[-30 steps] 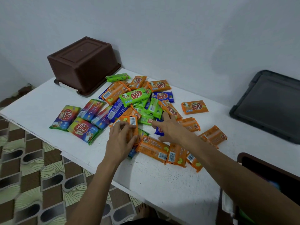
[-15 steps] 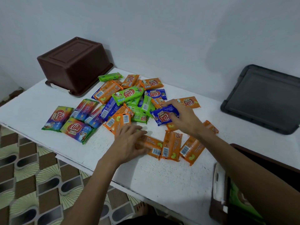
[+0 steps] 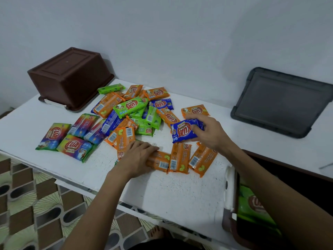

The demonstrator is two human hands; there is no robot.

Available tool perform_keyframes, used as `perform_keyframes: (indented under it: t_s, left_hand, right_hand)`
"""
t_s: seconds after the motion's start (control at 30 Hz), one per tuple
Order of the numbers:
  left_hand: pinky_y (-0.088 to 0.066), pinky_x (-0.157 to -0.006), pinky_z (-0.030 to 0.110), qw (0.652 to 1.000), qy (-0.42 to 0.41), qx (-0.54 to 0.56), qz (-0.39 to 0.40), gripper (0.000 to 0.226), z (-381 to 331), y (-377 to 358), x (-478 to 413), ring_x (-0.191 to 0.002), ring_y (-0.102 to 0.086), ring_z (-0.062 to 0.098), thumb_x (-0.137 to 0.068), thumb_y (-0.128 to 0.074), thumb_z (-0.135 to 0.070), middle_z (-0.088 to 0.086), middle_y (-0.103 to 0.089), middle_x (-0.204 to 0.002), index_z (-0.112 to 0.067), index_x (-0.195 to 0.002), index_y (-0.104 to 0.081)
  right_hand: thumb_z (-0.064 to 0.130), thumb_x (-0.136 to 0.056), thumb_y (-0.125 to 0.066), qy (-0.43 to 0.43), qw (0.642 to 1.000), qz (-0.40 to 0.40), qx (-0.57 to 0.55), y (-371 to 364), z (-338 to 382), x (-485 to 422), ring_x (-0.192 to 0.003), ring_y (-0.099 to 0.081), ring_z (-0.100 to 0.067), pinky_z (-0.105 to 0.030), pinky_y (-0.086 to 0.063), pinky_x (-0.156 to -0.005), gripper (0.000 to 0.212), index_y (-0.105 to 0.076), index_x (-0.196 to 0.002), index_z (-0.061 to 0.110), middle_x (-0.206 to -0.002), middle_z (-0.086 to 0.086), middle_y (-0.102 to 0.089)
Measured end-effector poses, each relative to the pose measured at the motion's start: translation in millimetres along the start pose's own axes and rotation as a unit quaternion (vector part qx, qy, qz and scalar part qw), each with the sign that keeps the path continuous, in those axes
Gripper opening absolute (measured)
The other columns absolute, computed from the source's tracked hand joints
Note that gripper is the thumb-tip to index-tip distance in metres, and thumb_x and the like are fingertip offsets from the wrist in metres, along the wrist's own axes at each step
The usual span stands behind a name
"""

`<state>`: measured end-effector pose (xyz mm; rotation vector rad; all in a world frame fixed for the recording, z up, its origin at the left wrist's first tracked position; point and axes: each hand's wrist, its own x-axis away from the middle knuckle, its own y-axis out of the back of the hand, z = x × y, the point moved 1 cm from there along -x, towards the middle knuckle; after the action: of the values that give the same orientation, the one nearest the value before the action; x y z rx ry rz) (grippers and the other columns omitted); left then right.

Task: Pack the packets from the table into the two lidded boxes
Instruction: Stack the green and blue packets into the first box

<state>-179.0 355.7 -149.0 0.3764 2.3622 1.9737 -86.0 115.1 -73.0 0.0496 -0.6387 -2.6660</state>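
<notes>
Head view: white worktop point(image 3: 171, 192) against a pale wall point(image 3: 180, 42), patterned tile floor point(image 3: 27, 204) below left. The right hand point(image 3: 209, 131) is over the worktop, its grip grasping a blue packet point(image 3: 183, 131) with thumb and curled fingers; packet face up, logo reads roughly "KUAT". The left hand point(image 3: 138, 157) lies flat on the near orange packets point(image 3: 178, 157), fingers straight, grip released, nothing pinched. Those packets lie side by side near the front edge, backs up, barcodes showing, the leftmost partly under the hand. The main pile point(image 3: 133, 109) sits mid-worktop beyond both hands: orange, green and blue packets overlapping, same logo on the face-up ones, fine print too small to read. A lone orange packet point(image 3: 195, 110) lies just behind the right hand. The rainbow packets point(image 3: 54, 136) are grouped left of the pile, near the front edge. An upturned brown box point(image 3: 70, 76) stands at the far left corner, bottom up, white latch point(image 3: 54, 103) at its rim. The grey lid point(image 3: 281, 101) is far right by the wall, well apart from the pile; lying or leaning, cannot tell. The open brown box point(image 3: 232, 230) is at lower right, largely hidden by the right forearm, a green packet point(image 3: 252, 206) inside; what it rests on is unclear. Bare toes point(image 3: 158, 233) show at the bottom edge.
</notes>
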Motion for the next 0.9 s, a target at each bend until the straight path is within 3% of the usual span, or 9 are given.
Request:
perform_keyframes:
  t_s: [0.17, 0.4, 0.53, 0.6, 0.7, 0.8, 0.9]
  left_hand:
    - [-0.018, -0.112, 0.041, 1.0, 0.002, 0.003, -0.008, 0.071, -2, 0, 2, -0.129, -0.039, 0.023, -0.081, -0.067, -0.054, -0.002, -0.049, -0.14, -0.03, -0.143, -0.042]
    - [-0.014, -0.114, 0.04, 1.0, 0.026, -0.001, 0.016, 0.069, -6, -2, 0, -0.134, -0.035, 0.019, -0.084, -0.062, -0.057, -0.006, -0.045, -0.144, -0.034, -0.144, -0.038]
    - [-0.022, -0.113, 0.043, 0.996, 0.055, 0.046, 0.044, 0.078, -5, 2, -5, -0.131, -0.041, 0.02, -0.074, -0.051, -0.073, -0.005, -0.05, -0.141, -0.034, -0.141, -0.043]
    - [-0.033, -0.109, 0.045, 0.994, 0.081, 0.076, 0.018, 0.073, -6, 8, -11, -0.127, -0.046, 0.022, -0.076, -0.05, -0.069, -0.001, -0.053, -0.139, -0.03, -0.138, -0.048]
    - [-0.048, -0.092, 0.042, 0.984, 0.137, 0.079, -0.087, 0.051, -10, 19, -24, -0.117, -0.054, 0.025, -0.089, -0.059, -0.05, 0.005, -0.054, -0.135, -0.025, -0.133, -0.053]
    - [-0.051, -0.08, 0.04, 0.956, 0.211, 0.116, -0.171, 0.048, -15, 31, -41, -0.112, -0.056, 0.028, -0.092, -0.059, -0.042, 0.011, -0.052, -0.134, -0.022, -0.135, -0.048]
    - [-0.05, -0.084, 0.043, 0.932, 0.276, 0.172, -0.161, 0.056, -11, 36, -62, -0.112, -0.056, 0.035, -0.092, -0.061, -0.04, 0.019, -0.051, -0.13, -0.019, -0.14, -0.038]
  right_hand:
    - [0.018, -0.096, -0.06, -0.012, 1.0, -0.008, -0.021, 15, -6, 12, -0.116, -0.061, -0.021, -0.038, -0.062, -0.076, 0.035, -0.059, -0.13, 0.023, -0.132, 0.0, -0.057]
    - [0.02, -0.093, -0.062, 0.004, 0.999, -0.016, -0.043, 38, 3, 41, -0.102, -0.068, -0.013, -0.032, -0.062, -0.067, 0.032, -0.059, -0.124, 0.026, -0.115, 0.01, -0.062]
    - [0.022, -0.09, -0.064, -0.005, 0.996, -0.018, -0.085, 51, 5, 59, -0.103, -0.067, -0.012, -0.028, -0.061, -0.063, 0.034, -0.06, -0.123, 0.024, -0.115, 0.009, -0.062]
    - [0.028, -0.085, -0.065, -0.015, 0.993, -0.021, -0.112, 56, 5, 67, -0.107, -0.066, -0.015, -0.03, -0.062, -0.065, 0.036, -0.061, -0.121, 0.025, -0.117, 0.005, -0.062]
    - [0.028, -0.08, -0.067, -0.025, 0.988, -0.032, -0.15, 61, 5, 76, -0.105, -0.067, -0.019, -0.03, -0.061, -0.065, 0.031, -0.06, -0.11, 0.029, -0.116, 0.004, -0.062]
    - [0.022, -0.08, -0.071, -0.041, 0.982, -0.044, -0.178, 61, 2, 81, -0.097, -0.071, -0.018, -0.026, -0.059, -0.06, 0.03, -0.055, -0.105, 0.024, -0.112, 0.001, -0.064]
    - [0.022, -0.076, -0.074, -0.061, 0.973, -0.04, -0.217, 58, 1, 83, -0.093, -0.072, -0.019, -0.032, -0.061, -0.065, 0.037, -0.049, -0.105, 0.023, -0.108, -0.005, -0.068]
